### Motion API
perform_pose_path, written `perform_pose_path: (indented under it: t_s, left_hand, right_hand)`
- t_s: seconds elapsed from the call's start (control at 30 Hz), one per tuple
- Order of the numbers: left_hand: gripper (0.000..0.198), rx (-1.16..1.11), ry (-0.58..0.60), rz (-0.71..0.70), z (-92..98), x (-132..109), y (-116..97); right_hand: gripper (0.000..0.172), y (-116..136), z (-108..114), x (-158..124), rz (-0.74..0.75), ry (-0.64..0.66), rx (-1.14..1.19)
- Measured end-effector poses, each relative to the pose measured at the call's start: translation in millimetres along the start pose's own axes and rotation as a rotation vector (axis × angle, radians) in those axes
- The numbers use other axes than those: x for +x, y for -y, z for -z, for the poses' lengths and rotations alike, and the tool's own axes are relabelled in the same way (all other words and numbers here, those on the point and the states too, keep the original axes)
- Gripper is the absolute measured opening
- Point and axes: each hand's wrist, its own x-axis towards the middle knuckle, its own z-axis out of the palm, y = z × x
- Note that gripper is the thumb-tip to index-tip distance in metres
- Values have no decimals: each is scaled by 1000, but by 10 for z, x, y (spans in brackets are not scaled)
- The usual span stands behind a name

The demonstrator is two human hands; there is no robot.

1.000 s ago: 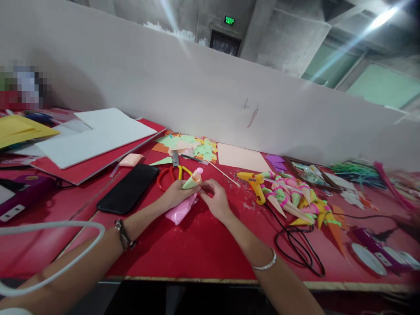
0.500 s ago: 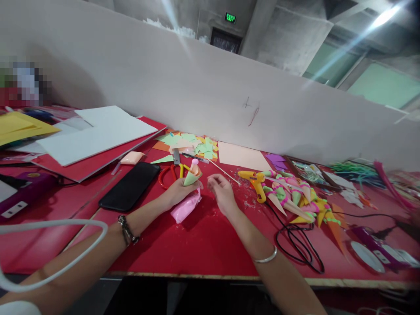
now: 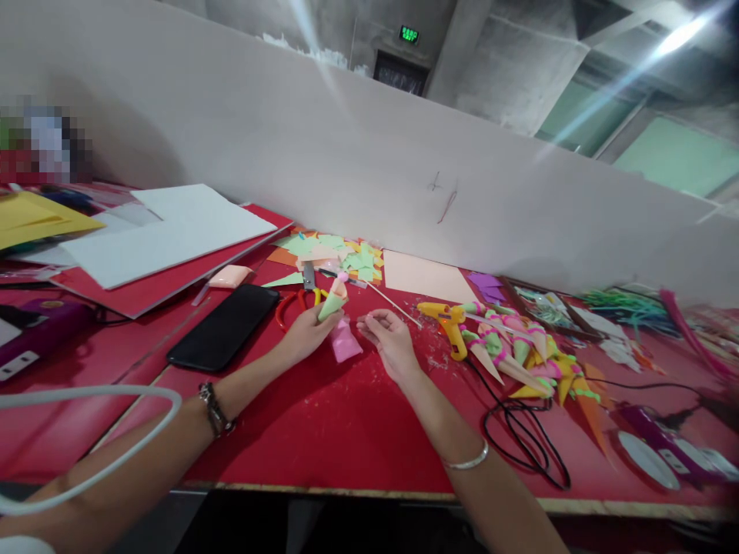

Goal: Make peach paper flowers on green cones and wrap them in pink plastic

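My left hand (image 3: 304,334) is closed around a small rolled paper cone (image 3: 331,302), light green outside with peach paper and a pink ball at its top. Just right of that hand is a pink packet of soft material (image 3: 346,341); whether the hand also touches it, I cannot tell. My right hand (image 3: 392,342) is apart from the cone, thumb and fingertips pinched together. A tiny pinkish bit may be between them, too small to name. Behind the left hand lie scissors (image 3: 290,306) with red and yellow handles, partly hidden.
A black phone (image 3: 225,327) lies to the left. On the right are a yellow glue gun (image 3: 447,325) with a looping black cord (image 3: 528,446) and a pile of decorated paper cones (image 3: 519,346). Paper scraps (image 3: 329,254) and a thin stick (image 3: 392,302) lie behind the hands.
The pink packet has swung to a more upright position and shifted right. My left hand has tilted the cone and moved slightly left; the right hand stays near, still pinched.
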Motion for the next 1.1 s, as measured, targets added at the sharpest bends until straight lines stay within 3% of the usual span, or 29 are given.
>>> perform_pose_path:
  t_s: [0.33,0.53,0.77,1.1]
  left_hand:
    - [20,278,59,-229,26,-94,-55]
    - [18,-116,139,-76,-68,-144,-86]
    - [28,-353,268,47,-117,-163,-125]
    - [17,-599,359,248,-133,-156,-89]
  right_hand:
    - [16,16,29,20,10,-27,50]
    - [23,38,25,16,-16,-8,65]
    - [16,10,47,35,9,-37,63]
    - [16,34,16,6,43,-60,-9]
